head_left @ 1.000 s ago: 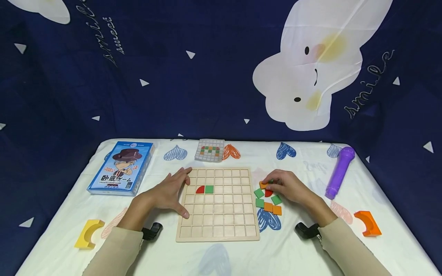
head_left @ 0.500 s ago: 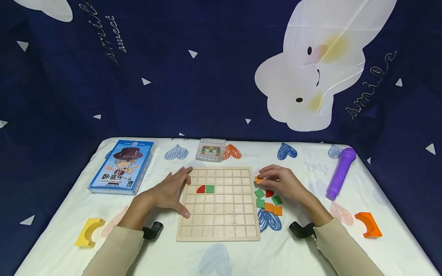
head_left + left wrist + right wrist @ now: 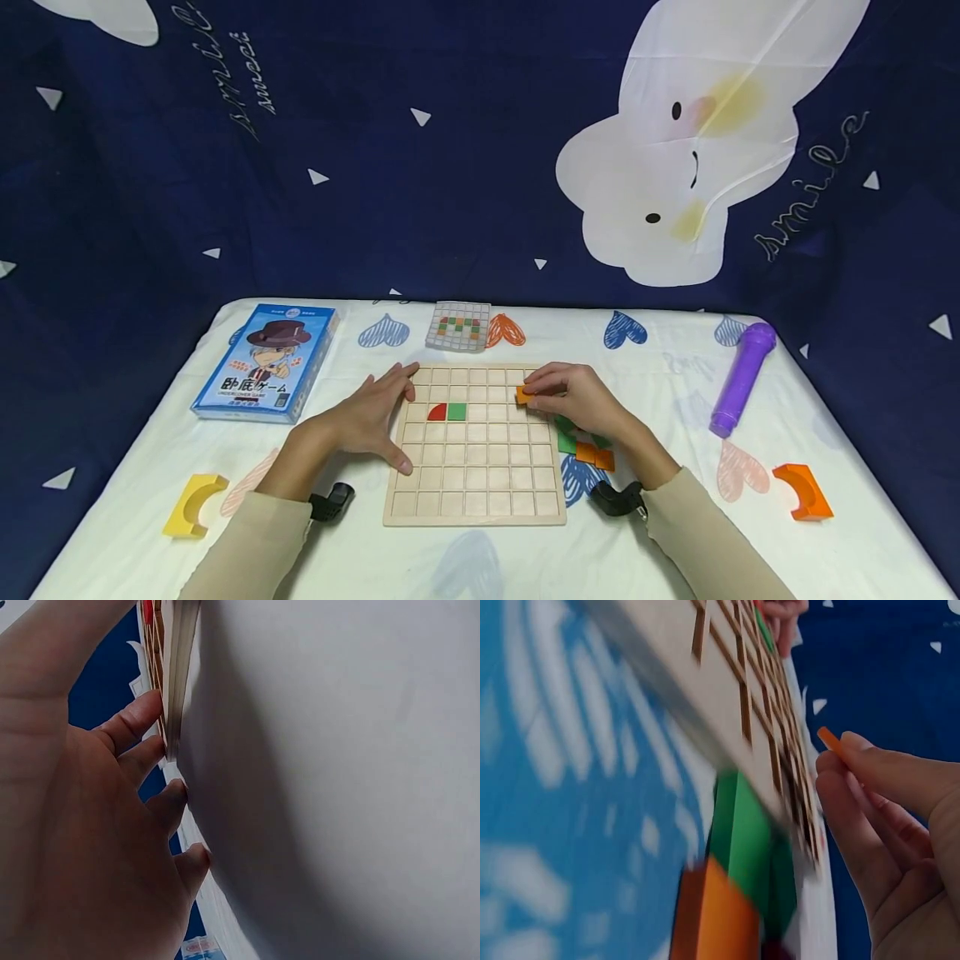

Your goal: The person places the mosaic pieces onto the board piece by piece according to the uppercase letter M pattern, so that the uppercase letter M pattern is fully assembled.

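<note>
Right hand (image 3: 581,402) pinching orange tile (image 3: 522,397) at its fingertips, board (image 3: 476,477) beneath the tile, left hand (image 3: 369,419) spread, touching the board's edge

The right hand (image 3: 900,840) pinches an orange tile (image 3: 829,739) near the gridded board (image 3: 718,686).

right hand (image 3: 576,402) | moved left from loose tiles (image 3: 586,452) | 1 pinched orange tile (image 3: 522,397) now above board (image 3: 475,479), far right

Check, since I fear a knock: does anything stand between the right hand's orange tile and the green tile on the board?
Nothing visible does: only bare squares lie between the orange tile, which the right hand pinches above the board, and the green tile. The left hand lies beyond it.
</note>
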### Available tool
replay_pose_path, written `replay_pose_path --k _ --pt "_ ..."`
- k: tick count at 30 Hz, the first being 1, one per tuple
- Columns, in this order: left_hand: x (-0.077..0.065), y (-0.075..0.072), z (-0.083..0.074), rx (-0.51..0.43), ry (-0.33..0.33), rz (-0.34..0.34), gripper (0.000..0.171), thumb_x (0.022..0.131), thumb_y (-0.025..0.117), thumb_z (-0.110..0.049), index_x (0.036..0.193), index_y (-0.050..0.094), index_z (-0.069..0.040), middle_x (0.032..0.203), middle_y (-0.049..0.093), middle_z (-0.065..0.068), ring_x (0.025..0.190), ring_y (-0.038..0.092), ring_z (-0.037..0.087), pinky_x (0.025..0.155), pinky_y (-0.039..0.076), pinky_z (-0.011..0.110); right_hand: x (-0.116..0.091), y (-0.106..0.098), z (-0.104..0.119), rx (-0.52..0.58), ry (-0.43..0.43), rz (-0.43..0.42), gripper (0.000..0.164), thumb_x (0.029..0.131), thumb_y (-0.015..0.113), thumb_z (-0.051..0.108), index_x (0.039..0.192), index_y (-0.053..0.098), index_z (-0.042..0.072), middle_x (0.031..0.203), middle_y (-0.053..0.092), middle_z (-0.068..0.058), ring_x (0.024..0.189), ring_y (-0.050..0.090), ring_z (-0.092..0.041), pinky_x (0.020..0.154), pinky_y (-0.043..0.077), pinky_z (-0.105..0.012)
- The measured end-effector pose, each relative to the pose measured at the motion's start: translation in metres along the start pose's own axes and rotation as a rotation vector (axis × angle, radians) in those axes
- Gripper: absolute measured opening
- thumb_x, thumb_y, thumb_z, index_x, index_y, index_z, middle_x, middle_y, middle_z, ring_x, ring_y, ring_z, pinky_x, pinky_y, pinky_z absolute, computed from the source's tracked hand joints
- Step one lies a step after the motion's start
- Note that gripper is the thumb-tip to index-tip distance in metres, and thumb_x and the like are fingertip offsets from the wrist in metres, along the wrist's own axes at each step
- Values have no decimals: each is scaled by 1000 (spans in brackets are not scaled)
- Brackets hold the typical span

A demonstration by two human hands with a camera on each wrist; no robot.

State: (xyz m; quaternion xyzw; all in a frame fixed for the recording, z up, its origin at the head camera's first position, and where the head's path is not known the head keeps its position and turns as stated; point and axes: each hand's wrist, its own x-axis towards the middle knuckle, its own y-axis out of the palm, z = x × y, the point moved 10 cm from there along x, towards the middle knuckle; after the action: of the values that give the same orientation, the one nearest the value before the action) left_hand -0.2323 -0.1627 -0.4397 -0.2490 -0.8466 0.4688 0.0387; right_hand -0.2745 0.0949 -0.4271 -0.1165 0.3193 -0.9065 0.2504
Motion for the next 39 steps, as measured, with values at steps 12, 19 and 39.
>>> replay_pose_path --k 12,19,39 --pt "1 0 -1 7 9 -2 91 49 99 -53 112 47 -12 170 21 22 158 14 48 124 10 74 14 27 25 116 -9 23 19 87 81 13 106 80 13 115 75 -2 98 73 -13 83 62 -19" --pt "2 0 -1 9 9 0 91 49 99 -53 111 47 -12 170 21 23 158 14 49 124 11 74 21 44 29 111 -30 13 17 85 83 14 101 81 11 109 79 -3 98 74 -13 81 60 -17" --pt "1 2 1 12 -4 14 90 51 98 -54 112 47 -12 170 21 22 158 13 48 124 11 74 25 58 46 -65 -89 8 13 82 85 14 94 81 12 97 81 0 93 74 -10 80 57 -17"
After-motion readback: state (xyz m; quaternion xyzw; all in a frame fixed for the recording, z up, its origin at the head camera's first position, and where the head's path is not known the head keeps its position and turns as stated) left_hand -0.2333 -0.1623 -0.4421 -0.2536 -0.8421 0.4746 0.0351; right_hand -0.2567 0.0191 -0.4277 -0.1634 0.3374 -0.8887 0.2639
